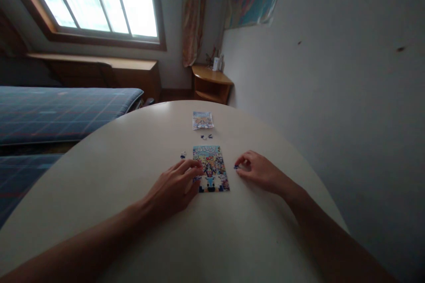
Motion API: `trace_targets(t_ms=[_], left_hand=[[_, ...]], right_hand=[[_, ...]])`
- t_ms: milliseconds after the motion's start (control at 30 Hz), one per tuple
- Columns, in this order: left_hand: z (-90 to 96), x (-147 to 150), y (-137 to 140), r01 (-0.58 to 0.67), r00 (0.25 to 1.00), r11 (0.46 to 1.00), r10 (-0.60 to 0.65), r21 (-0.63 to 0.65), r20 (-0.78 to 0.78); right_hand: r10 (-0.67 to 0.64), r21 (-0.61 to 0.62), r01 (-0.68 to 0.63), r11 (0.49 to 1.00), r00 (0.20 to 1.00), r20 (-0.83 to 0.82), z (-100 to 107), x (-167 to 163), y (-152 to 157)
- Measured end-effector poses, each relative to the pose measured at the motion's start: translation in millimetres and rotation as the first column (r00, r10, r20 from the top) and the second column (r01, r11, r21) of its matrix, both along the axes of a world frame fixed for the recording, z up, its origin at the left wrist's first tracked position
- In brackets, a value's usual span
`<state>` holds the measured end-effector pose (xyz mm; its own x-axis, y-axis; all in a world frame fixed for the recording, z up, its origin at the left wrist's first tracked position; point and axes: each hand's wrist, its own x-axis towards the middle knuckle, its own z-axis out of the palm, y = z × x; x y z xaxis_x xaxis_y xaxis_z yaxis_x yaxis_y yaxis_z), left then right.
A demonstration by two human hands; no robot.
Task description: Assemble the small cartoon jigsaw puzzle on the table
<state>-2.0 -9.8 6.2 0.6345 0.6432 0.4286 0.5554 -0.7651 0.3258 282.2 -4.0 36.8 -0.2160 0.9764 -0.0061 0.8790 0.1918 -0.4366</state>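
A colourful cartoon picture card point(212, 159), perhaps a puzzle, lies flat on the round white table point(159, 239). My left hand point(179, 181) rests over the card's left edge, fingers apart and slightly bent, gripping nothing I can see. To the right of the card, my right hand point(257, 171) pinches a small dark blue piece point(236, 166) between thumb and fingertips, low over the tabletop. Several small dark pieces point(206, 136) are scattered beyond the card. Beside its upper left corner sit a few more dark and white bits point(183, 155).
A printed packet or sheet point(202, 120) lies near the table's far edge. Left of the table is a blue checked mattress point(66, 110). A wooden corner shelf point(212, 75) stands behind, and a white wall point(332, 97) runs along the right.
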Motion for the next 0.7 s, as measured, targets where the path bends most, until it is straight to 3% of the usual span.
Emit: trace_targets(t_ms=[500,700], left_hand=[[-0.1,-0.9,0.9,-0.031,0.999,0.999,0.031,-0.024,-0.008],[-1.5,-1.5,1.7,-0.108,0.994,0.994,0.107,-0.011,-0.027]], right_hand=[[0.067,-0.004,-0.067,0.998,0.998,-0.004,0.4,-1.1,-0.8],[0.076,0.003,-0.076,0.997,0.997,0.004,3.0,-3.7,-2.8]])
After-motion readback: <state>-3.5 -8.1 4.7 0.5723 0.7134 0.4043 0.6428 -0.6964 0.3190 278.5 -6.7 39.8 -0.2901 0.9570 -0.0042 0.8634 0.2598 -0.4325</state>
